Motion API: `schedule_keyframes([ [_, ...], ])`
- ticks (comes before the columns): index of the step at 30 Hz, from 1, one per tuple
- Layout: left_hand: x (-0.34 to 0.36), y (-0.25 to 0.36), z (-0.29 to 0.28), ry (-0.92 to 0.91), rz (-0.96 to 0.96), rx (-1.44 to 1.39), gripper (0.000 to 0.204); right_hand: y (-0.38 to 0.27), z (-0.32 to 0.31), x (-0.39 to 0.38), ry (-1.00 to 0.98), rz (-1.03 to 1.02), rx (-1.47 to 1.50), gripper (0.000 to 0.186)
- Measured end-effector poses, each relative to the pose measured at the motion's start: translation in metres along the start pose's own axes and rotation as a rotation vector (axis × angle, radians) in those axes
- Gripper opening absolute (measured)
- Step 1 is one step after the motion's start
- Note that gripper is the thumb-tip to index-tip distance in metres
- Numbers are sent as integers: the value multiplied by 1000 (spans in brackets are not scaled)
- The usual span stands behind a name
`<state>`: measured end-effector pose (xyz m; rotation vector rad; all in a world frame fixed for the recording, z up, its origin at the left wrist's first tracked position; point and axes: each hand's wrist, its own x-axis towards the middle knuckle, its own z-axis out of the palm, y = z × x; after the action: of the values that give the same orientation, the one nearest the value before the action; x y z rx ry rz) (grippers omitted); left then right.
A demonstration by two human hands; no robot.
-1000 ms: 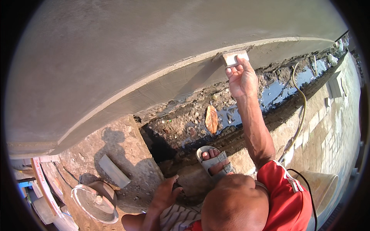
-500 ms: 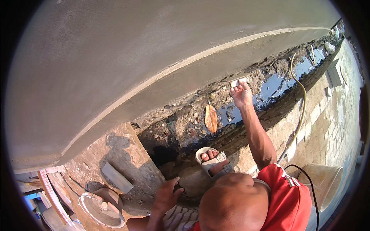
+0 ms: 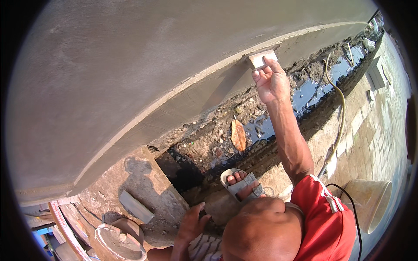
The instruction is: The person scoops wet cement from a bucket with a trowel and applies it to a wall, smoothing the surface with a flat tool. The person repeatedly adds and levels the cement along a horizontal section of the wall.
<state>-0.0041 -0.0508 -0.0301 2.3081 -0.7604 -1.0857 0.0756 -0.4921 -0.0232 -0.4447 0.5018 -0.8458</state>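
My right hand (image 3: 272,82) is stretched far forward, its fingers closed on a small pale rectangular block (image 3: 259,61). The block is at the lower strip of a grey plastered wall (image 3: 165,113), just under the raised ledge (image 3: 191,80), and casts a long shadow. Whether its underside touches the plaster cannot be seen. Its exact kind cannot be told. My left hand (image 3: 191,222) hangs low beside my bent knee, fingers loosely curled and apart, with nothing seen in it.
Below the wall runs a muddy ditch with dark water (image 3: 305,100) and a brown leaf (image 3: 238,135). A grey plank piece (image 3: 136,206) lies on the left slab, near a mortar-stained bucket (image 3: 106,241). At right are a hose (image 3: 342,130) and a pale bucket (image 3: 363,202).
My right hand has moved up and slightly left with the block, from the wall's foot to just under the ledge. My left hand stays low, hardly changed.
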Motion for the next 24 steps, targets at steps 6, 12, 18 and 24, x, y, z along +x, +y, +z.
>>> schedule_keyframes([
  [6,2,9,-10,33,-32,-14,46,-56,-4,-26,-295,-238,25,26],
  [12,10,13,-8,-58,-92,14,47,3,-153,28,33,74,36,8],
  [18,19,15,-4,-78,-112,-39,48,48,-179,74,176,146,10,5],
  [24,15,11,-6,-51,-103,-15,49,25,-116,62,139,81,21,13],
])
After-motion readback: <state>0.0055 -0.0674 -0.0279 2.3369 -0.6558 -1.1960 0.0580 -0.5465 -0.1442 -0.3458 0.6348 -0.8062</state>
